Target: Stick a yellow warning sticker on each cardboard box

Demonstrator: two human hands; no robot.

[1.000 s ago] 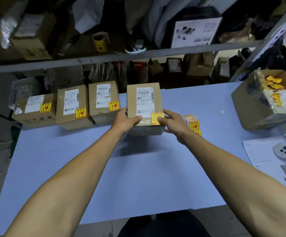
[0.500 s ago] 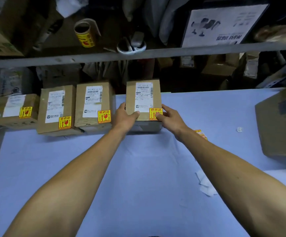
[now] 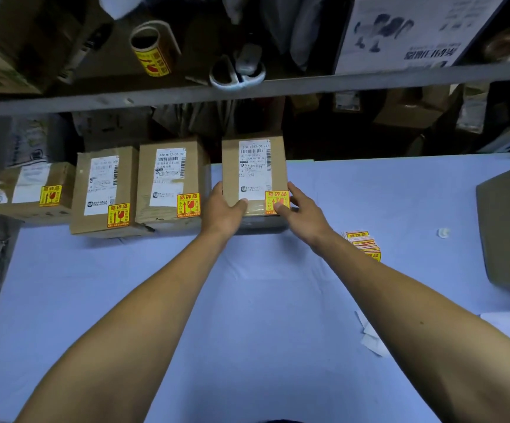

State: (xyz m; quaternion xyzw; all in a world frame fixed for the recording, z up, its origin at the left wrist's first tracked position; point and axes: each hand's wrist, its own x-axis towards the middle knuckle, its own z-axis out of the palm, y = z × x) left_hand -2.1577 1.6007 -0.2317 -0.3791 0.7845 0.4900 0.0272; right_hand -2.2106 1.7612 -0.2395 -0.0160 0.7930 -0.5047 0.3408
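1. Holding the fourth box [image 3: 253, 178] at its near corners: my left hand [image 3: 223, 213] grips the near-left corner with the thumb on top, my right hand [image 3: 304, 213] grips the near-right corner with the thumb on the yellow sticker [image 3: 276, 203].
2. Box sits at the far edge of the worktop [image 3: 247, 300], right end of a row; three more boxes to its left, the nearest [image 3: 171, 184] just beside it. Each shows a yellow sticker on its near-right corner.
3. Step looks like seating the box in line and pressing the sticker flat. Best done by sliding the box, not lifting, so the label side stays up.
4. Rub the thumb outward across the sticker, to the edges, so no corner lifts. Part of it is under my thumb, so can't tell if it's fully down.
5. Left hand should brace so the box doesn't skid into the neighbour.
6. Spare sticker stack [image 3: 362, 242] lies on the worktop near my right forearm; keep the arm off it on the way back.
7. Big box [image 3: 507, 227] at right edge, contents not visible.
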